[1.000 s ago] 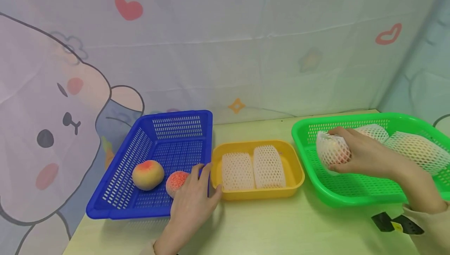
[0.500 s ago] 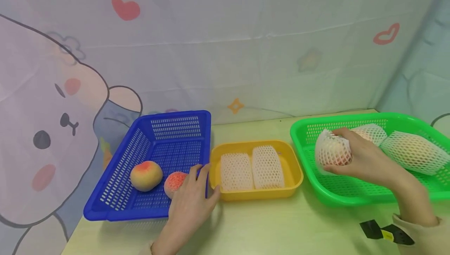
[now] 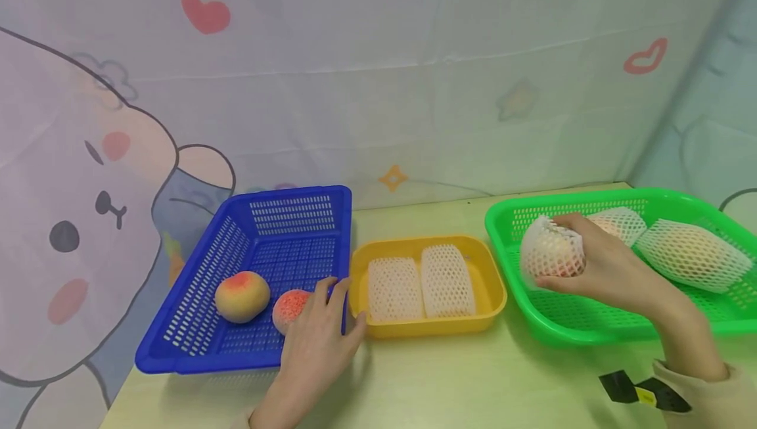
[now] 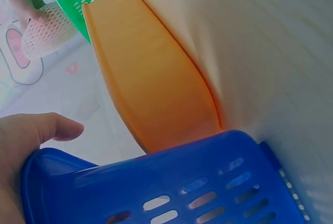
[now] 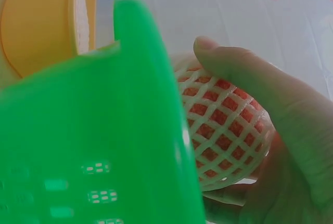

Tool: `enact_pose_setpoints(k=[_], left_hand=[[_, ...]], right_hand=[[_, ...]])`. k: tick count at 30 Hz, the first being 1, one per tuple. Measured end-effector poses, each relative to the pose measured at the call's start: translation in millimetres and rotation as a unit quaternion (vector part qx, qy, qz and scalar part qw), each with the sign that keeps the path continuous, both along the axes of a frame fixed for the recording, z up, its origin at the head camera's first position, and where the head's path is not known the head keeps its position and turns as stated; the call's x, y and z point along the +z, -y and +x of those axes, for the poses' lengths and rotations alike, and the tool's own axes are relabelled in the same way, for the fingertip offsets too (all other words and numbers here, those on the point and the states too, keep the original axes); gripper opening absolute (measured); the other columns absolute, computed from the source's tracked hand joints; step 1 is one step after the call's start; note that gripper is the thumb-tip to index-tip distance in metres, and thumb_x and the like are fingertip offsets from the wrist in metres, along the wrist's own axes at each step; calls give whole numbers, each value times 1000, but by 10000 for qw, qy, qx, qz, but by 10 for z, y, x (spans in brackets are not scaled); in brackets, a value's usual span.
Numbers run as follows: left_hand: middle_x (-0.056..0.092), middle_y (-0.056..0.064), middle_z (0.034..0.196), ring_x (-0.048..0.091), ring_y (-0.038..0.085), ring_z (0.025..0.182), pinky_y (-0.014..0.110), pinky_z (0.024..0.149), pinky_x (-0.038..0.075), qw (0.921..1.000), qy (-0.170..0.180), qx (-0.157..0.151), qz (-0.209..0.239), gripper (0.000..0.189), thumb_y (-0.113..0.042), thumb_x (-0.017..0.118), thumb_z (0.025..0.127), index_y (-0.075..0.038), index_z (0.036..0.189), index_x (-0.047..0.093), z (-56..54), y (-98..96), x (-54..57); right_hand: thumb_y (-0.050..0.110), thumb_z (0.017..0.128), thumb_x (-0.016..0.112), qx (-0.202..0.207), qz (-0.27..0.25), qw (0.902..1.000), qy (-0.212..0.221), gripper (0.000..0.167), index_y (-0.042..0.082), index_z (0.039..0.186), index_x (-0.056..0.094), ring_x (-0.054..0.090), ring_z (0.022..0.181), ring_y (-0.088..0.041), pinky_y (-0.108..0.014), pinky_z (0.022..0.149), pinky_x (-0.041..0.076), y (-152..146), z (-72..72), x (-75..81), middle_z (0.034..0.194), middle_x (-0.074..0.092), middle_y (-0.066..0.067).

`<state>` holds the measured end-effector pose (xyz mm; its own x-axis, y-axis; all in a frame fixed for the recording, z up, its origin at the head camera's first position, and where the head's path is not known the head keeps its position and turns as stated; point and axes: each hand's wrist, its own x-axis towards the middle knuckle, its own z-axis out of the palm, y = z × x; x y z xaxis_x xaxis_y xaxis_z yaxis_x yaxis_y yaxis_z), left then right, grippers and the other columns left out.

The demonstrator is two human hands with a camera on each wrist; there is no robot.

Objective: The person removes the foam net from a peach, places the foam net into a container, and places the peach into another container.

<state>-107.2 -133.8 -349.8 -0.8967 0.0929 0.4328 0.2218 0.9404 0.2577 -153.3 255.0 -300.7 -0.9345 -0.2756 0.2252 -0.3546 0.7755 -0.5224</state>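
My right hand (image 3: 597, 265) grips a peach in a white foam net (image 3: 552, 251) at the left side of the green basket (image 3: 568, 336). In the right wrist view, red skin shows through the netted peach's mesh (image 5: 223, 130), with my thumb across its top. My left hand (image 3: 319, 337) lies over the right front rim of the blue basket (image 3: 213, 363), fingers loosely bent. Its fingers partly cover a red speckled peach (image 3: 290, 307). In the left wrist view, the left thumb (image 4: 62, 127) extends past the blue rim. A yellow peach with a red blush (image 3: 242, 296) sits further left.
Between the baskets stands a yellow tray (image 3: 428, 329) holding two flat foam nets, one on the left (image 3: 394, 289) and one on the right (image 3: 447, 281). Two netted fruits, one behind (image 3: 618, 224) and one to the right (image 3: 692, 255), lie in the green basket. A printed curtain hangs behind.
The netted peach in my right hand has shifted slightly left and turned a little. My left hand keeps its place at the blue basket. The whole view has drifted slightly.
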Motion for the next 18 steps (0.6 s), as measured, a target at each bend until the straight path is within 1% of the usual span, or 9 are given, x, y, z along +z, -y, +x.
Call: enact_pose_setpoints(k=[5,8,13,18], left_hand=[[58,12,126,63,30,105,53,69,55,10000,62,10,34,48,-31,68,84,-10,126,59,16,-8,29],[59,12,126,63,30,106,53,72,55,10000,30,1,44,48,-32,68,84,-10,126,59,20,-10,33],[59,12,124,61,30,108,50,76,55,9997,-232,-109,27,48,-31,70,83,-8,124,61,26,-19,16],[62,12,119,60,30,106,48,80,54,9975,-662,-260,-55,47,-28,72,80,-7,120,63,32,-38,5]], right_hand=[[42,74,81,17,-71,10000,-49,86,8,138,35,59,96,-34,-34,63,55,65,20,8,119,55,-20],[42,73,81,63,-149,9998,-78,86,9,138,36,59,97,-34,-34,63,55,118,31,9,122,53,-20],[41,73,82,116,-208,9996,-178,85,9,137,37,60,96,-33,-32,64,54,185,42,11,122,52,-18],[39,72,83,162,-274,9989,-330,84,8,136,38,59,96,-32,-32,64,54,241,62,43,121,53,-17]])
